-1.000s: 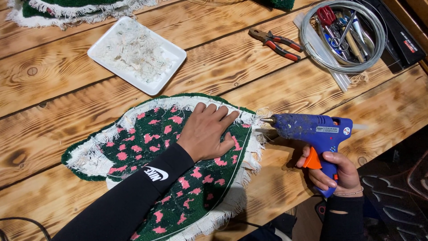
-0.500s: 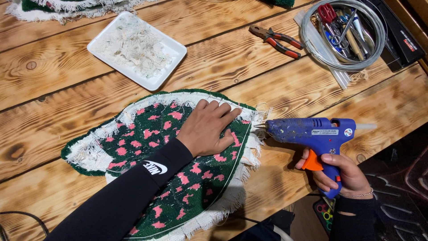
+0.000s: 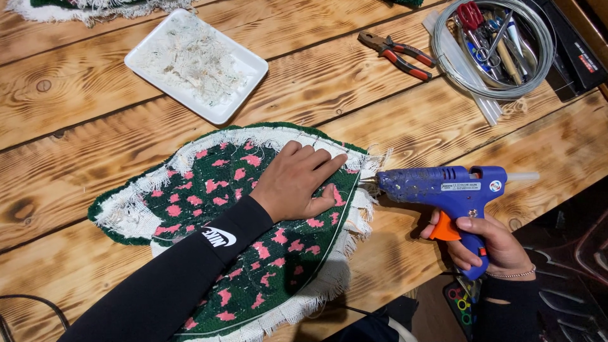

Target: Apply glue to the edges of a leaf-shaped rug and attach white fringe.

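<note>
A leaf-shaped tufted rug piece, dark green with pink spots and a frayed white cloth border, lies back side up on the wooden table. My left hand, in a black sleeve, presses flat on its upper right part near the edge. My right hand grips the handle of a blue hot glue gun with an orange trigger. The gun's nozzle points left at the rug's right edge, close to my left fingertips. A glue stick pokes out of the gun's back.
A white tray of white thread scraps stands at the back left. Orange-handled pliers lie behind the rug. A wire coil rings a bowl of scissors and tools at the back right. The table edge runs under my right hand.
The glue gun has shifted a little to the right and down along the rug's right edge. My left hand has stayed pressed on the rug.
</note>
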